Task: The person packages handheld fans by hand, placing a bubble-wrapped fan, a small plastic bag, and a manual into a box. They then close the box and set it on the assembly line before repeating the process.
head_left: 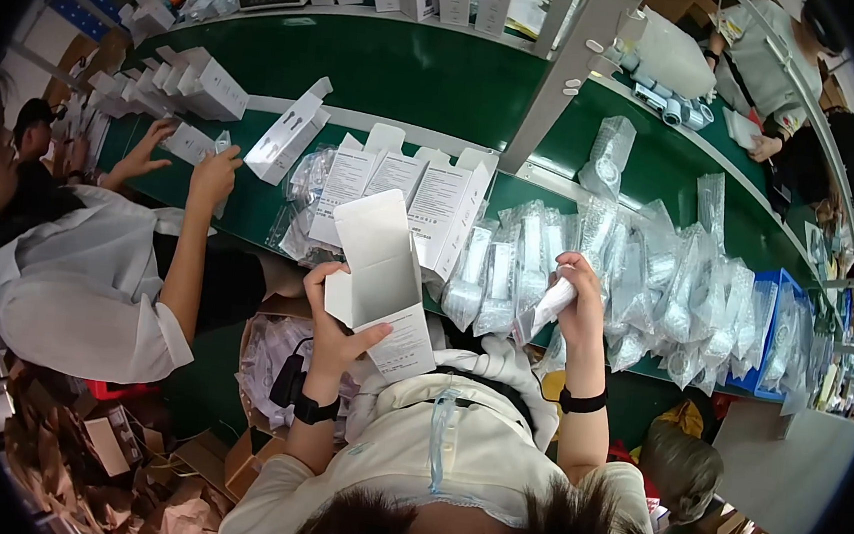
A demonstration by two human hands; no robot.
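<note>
My left hand point(342, 331) grips an open white carton point(389, 299) in front of my chest. The carton's flap stands up and its hollow inside faces me. In my right hand point(582, 284) is a slim white item point(550, 305), pinched between thumb and fingers; its exact kind is unclear. Just beyond that hand lie several clear plastic bags point(532, 265) with pale, round-headed devices inside. Behind the carton, upright white boxes point(442, 208) with printed sides stand in a row, their top flaps raised.
A co-worker point(86, 260) sits at my left, both hands over a small box. More white boxes point(201, 84) line the green bench point(383, 63). A blue bin point(768, 334) stands at the right end, and a metal post point(561, 87) rises behind the bench. Another person point(783, 74) works across.
</note>
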